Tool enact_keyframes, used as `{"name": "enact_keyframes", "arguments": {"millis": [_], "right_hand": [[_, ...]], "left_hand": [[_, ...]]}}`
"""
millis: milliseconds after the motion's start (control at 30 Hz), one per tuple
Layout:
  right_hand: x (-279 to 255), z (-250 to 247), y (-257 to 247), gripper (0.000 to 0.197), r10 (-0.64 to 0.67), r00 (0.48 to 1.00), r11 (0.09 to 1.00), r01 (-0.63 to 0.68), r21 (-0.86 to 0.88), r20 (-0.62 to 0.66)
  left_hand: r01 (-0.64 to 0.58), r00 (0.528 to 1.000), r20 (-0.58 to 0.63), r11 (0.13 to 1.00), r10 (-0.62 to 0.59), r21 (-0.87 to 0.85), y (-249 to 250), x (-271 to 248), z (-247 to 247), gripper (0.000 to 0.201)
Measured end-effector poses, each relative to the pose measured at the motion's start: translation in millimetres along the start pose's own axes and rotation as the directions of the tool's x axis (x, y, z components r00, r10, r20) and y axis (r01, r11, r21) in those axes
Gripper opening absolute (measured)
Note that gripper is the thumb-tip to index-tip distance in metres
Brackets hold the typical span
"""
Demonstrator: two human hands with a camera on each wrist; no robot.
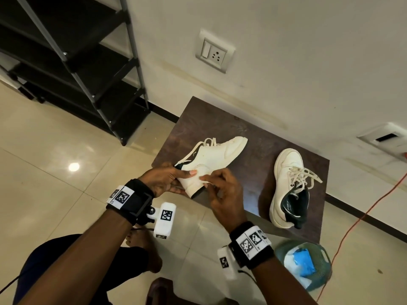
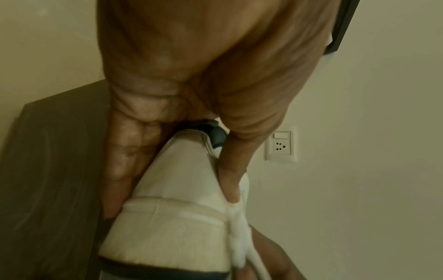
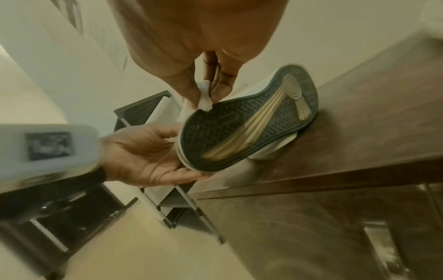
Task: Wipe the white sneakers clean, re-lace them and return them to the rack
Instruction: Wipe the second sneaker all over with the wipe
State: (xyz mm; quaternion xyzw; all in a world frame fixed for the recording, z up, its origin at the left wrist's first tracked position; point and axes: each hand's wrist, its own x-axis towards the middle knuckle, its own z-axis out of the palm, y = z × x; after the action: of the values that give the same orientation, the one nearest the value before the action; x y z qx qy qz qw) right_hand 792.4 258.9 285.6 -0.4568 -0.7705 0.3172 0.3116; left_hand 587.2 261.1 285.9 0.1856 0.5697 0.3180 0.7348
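Note:
One white sneaker (image 1: pixel 215 157) lies tilted on its side on the brown table (image 1: pixel 253 133), toe toward the wall. My left hand (image 1: pixel 187 181) grips its heel (image 2: pixel 177 180), thumb on one side and fingers on the other. My right hand (image 1: pixel 206 182) pinches a small white wipe (image 3: pixel 205 99) against the heel's edge, beside the dark sole (image 3: pixel 246 121). The second white sneaker (image 1: pixel 288 188) stands upright on the table's right side with loose laces; neither hand touches it.
A black shoe rack (image 1: pixel 88 73) stands against the wall at the left. On the floor by the table's near right corner sits a green basin (image 1: pixel 323 256) holding a blue cloth. An orange cable (image 1: pixel 361 216) runs along the floor at right.

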Motion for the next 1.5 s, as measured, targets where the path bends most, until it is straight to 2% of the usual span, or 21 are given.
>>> {"name": "enact_keyframes", "arguments": {"millis": [67, 133, 200, 267, 333, 400, 433, 500, 567, 633, 800, 900, 967, 1033, 1067, 1133, 1233, 1367, 1433, 1500], "right_hand": [[17.2, -12.0, 21.9, 0.023, 0.102, 0.992, 0.995, -0.101, 0.014, -0.077], [36.2, -25.5, 42.1, 0.026, 0.218, 0.956, 0.976, -0.214, 0.042, -0.194], [40.9, -28.7, 46.3, 0.026, 0.249, 0.933, 0.968, -0.244, 0.05, -0.258], [32.8, -16.0, 34.2, 0.028, 0.204, 0.96, 0.979, -0.197, 0.051, -0.192], [17.2, 1.6, 17.8, 0.029, 0.074, 0.995, 0.997, -0.073, 0.014, -0.066], [14.1, 5.8, 15.8, 0.029, -0.036, 0.999, 0.999, 0.036, -0.024, 0.011], [22.7, 0.1, 21.9, 0.029, -0.037, 0.999, 0.999, 0.038, -0.04, 0.009], [46.9, -18.0, 40.3, 0.028, 0.065, 0.994, 0.996, -0.07, -0.06, -0.083], [67.4, -36.7, 53.6, 0.025, 0.183, 0.97, 0.98, -0.192, -0.041, -0.162], [71.3, -34.6, 48.1, 0.025, 0.203, 0.964, 0.973, -0.218, -0.071, -0.17], [27.6, 8.9, 10.6, 0.025, 0.101, 0.975, 0.994, -0.108, -0.023, -0.198], [25.6, 9.6, 16.8, 0.028, 0.073, 0.986, 0.997, -0.074, 0.0, -0.15], [34.1, -1.5, 30.3, 0.03, 0.029, 0.997, 0.994, -0.037, -0.105, -0.073], [49.3, -18.0, 47.5, 0.028, 0.007, 0.996, 0.978, -0.026, -0.207, -0.091], [55.2, -25.2, 52.5, 0.027, 0.025, 0.992, 0.975, -0.051, -0.214, -0.123], [57.0, -25.4, 51.3, 0.024, 0.069, 0.985, 0.979, -0.098, -0.18, -0.161], [32.9, -2.8, 33.4, 0.027, 0.089, 0.991, 0.985, -0.102, -0.136, -0.102], [6.6, -1.2, 27.7, 0.028, 0.044, 0.991, 0.994, -0.056, -0.096, -0.125], [8.2, -0.6, 21.0, 0.028, -0.061, 0.998, 0.989, 0.058, -0.135, -0.022], [10.6, 2.1, 16.3, 0.028, -0.13, 0.981, 0.951, 0.164, -0.261, 0.141]], "left_hand": [[-0.006, 1.0, 0.0, 1.0, 0.006, -0.026, -2.1, -0.8, 1.2, 0.033], [-0.017, 1.0, 0.007, 0.999, 0.017, -0.039, -4.5, -1.1, 2.8, 0.033], [-0.026, 1.0, 0.014, 0.999, 0.026, -0.038, -6.0, -2.2, 6.3, 0.035], [-0.037, 0.999, 0.0, 0.999, 0.037, -0.008, -5.8, -2.4, 7.0, 0.038], [-0.049, 0.999, -0.01, 0.998, 0.05, 0.035, -5.1, -1.9, 5.3, 0.039], [-0.061, 0.998, -0.011, 0.996, 0.061, 0.063, -5.5, -1.8, 3.3, 0.041], [-0.067, 0.998, -0.011, 0.995, 0.068, 0.075, -6.1, -2.2, 3.6, 0.043], [-0.097, 0.995, -0.004, 0.989, 0.098, 0.111, -8.9, -3.3, 6.7, 0.04], [-0.13, 0.992, 0.017, 0.982, 0.129, 0.141, -13.0, -4.3, 13.8, 0.029], [-0.142, 0.99, 0.01, 0.979, 0.142, 0.149, -15.1, -5.5, 19.6, 0.018], [-0.101, 0.994, -0.032, 0.99, 0.104, 0.099, -15.5, -5.9, 22.0, 0.03], [-0.091, 0.99, -0.097, 0.993, 0.099, 0.08, -19.4, -6.7, 22.8, 0.036], [-0.044, 0.994, -0.102, 0.998, 0.047, 0.032, -19.9, -6.0, 22.2, 0.049], [0.008, 0.995, -0.097, 0.999, -0.012, -0.038, -19.2, -3.2, 20.3, 0.07], [0.014, 0.995, -0.094, 0.997, -0.021, -0.074, -18.0, -2.7, 21.2, 0.074], [-0.027, 0.996, -0.09, 0.999, 0.023, -0.047, -15.4, -4.7, 27.7, 0.065], [-0.094, 0.989, -0.106, 0.991, 0.104, 0.094, -23.9, -3.4, 41.2, 0.047], [-0.145, 0.983, -0.088, 0.975, 0.161, 0.168, -34.2, 6.1, 36.0, 0.049], [-0.181, 0.974, -0.099, 0.962, 0.204, 0.206, -33.4, 9.9, 30.7, 0.045], [-0.179, 0.971, -0.118, 0.959, 0.208, 0.221, -34.8, 12.6, 30.5, 0.045]]}}
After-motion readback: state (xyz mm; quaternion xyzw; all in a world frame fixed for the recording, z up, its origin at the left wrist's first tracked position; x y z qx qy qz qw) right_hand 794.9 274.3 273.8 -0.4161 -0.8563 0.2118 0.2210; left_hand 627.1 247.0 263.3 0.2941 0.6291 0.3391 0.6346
